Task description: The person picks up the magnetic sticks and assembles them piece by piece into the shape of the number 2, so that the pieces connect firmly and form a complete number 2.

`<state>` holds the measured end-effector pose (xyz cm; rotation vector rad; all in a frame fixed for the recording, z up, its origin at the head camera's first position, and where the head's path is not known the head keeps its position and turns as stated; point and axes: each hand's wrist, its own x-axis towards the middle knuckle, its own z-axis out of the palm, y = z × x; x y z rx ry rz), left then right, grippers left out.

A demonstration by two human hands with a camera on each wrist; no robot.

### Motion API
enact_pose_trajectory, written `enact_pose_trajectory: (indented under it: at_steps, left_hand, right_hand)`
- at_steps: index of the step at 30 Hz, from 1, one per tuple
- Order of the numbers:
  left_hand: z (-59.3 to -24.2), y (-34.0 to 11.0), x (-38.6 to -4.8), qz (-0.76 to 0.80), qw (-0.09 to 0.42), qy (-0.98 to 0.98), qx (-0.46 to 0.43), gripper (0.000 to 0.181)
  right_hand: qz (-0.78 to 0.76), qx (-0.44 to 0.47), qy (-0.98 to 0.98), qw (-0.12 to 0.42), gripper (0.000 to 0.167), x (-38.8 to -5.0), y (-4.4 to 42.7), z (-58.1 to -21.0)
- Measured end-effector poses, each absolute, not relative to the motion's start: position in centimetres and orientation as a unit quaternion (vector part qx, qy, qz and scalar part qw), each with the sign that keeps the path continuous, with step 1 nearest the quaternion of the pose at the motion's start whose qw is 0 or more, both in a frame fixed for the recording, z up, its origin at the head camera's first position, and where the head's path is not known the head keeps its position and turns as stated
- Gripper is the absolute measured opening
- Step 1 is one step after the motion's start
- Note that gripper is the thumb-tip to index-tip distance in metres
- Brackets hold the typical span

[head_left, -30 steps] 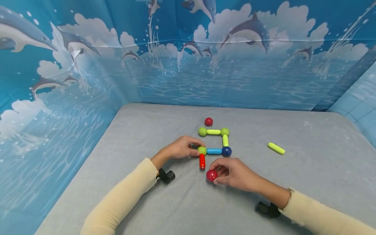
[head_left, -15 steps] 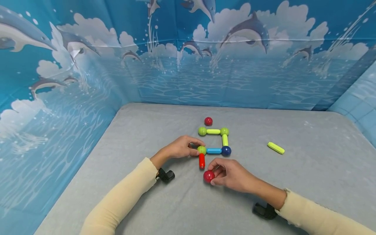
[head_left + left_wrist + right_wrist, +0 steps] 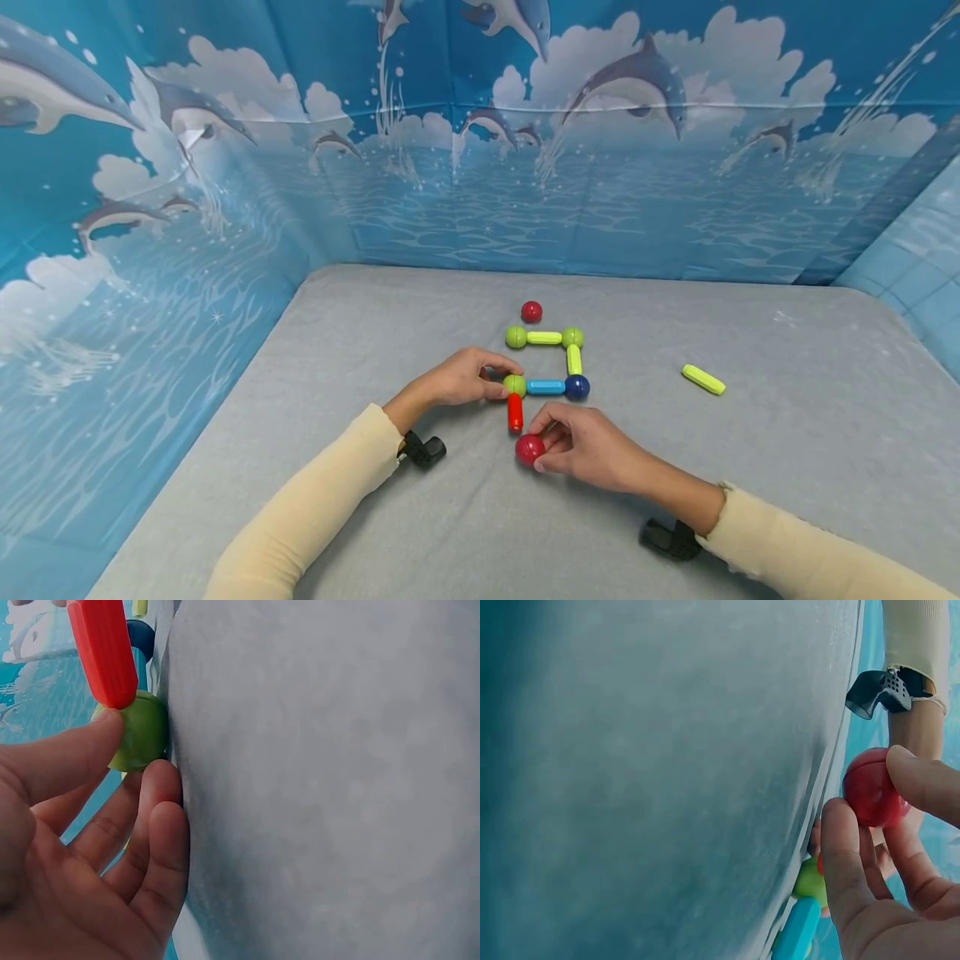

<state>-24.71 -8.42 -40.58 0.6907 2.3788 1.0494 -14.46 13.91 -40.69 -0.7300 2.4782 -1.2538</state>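
Observation:
My left hand pinches a green ball between thumb and fingers. From that ball a red rod points toward me, and a blue rod runs right to a dark blue ball. A yellow-green rod leads on from there to a far green ball, then another yellow-green rod to a green ball at the left. In my right hand is a red ball, held by thumb and fingertips just below the red rod's near end, apart from it.
A second red ball lies behind the joined pieces. One loose yellow-green rod rests to the right on the grey cloth. Blue dolphin-print curtains stand at the back and sides.
My right hand has moved a little to the left with the red ball, closer beneath the red rod's end. The left hand keeps its hold on the green ball.

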Motion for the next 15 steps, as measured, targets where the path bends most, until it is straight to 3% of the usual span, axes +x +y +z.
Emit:
enact_pose_trajectory:
  at_steps: [15]
  left_hand:
    - [-40.9, -8.7, -25.0, 0.384, 0.225, 0.856, 0.264, 0.034]
  right_hand:
    - [-0.419, -0.245, 0.868, 0.103, 0.029, -15.0, 11.8, -40.7]
